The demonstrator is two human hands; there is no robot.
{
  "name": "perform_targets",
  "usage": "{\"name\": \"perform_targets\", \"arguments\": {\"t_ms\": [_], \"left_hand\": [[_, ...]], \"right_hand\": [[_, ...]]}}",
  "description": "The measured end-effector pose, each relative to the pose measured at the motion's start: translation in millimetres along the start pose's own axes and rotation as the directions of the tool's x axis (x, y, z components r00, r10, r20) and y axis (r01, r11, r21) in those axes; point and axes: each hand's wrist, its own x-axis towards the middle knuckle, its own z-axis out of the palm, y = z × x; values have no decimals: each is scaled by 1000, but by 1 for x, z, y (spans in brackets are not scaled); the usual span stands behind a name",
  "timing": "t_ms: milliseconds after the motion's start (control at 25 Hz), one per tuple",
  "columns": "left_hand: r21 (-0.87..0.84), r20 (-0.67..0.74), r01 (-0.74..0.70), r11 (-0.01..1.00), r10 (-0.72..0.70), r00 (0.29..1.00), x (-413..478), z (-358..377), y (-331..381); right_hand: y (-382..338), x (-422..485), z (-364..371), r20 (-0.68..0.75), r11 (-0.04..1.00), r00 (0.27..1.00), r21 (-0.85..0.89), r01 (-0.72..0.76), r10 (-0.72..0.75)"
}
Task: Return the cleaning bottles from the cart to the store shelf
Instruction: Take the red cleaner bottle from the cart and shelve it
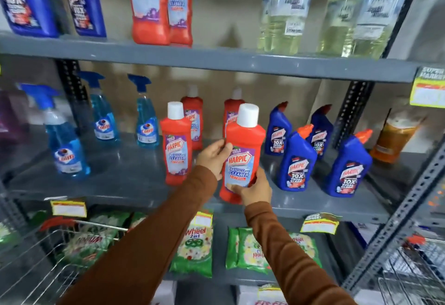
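Observation:
A red Harpic bathroom cleaner bottle with a white cap is held upright at the front of the grey middle shelf. My left hand grips its left side at label height. My right hand wraps its lower right part, thumb on the label. Both sleeves are brown. Another red Harpic bottle stands just to the left on the shelf, with two more red ones behind. The wire cart shows at the lower left; I cannot see bottles in it.
Blue Harpic bottles stand to the right, blue Colin spray bottles to the left. The upper shelf carries blue, red and clear bottles. Green detergent packs lie on the lower shelf. A slotted metal upright slants at right.

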Motion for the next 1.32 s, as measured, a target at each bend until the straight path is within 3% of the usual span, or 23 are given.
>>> {"name": "perform_targets", "arguments": {"t_ms": [440, 720, 920, 1040, 1120, 1320], "left_hand": [[141, 45, 100, 985, -107, 993, 92, -6, -14], [75, 26, 119, 990, -121, 992, 103, -14, -29], [71, 4, 93, 993, -93, 996, 83, -16, -40], [59, -97, 48, 997, -42, 994, 64, -31, -53], [-6, -225, 37, 999, -38, 974, 45, -54, -67], [-135, -620, -78, 988, -23, 784, -18, -159, -96]], "right_hand": [[25, 90, 24, 148, 991, 984, -104, -89, 104], [33, 95, 27, 180, 984, 977, -152, -92, 119], [32, 82, 32, 120, 992, 985, -21, -121, 123], [37, 60, 36, -219, 993, 970, 68, -92, 104], [35, 29, 48, -323, 993, 942, 101, -61, 91], [25, -61, 128, -38, 1000, 999, 27, -1, 2]]}}
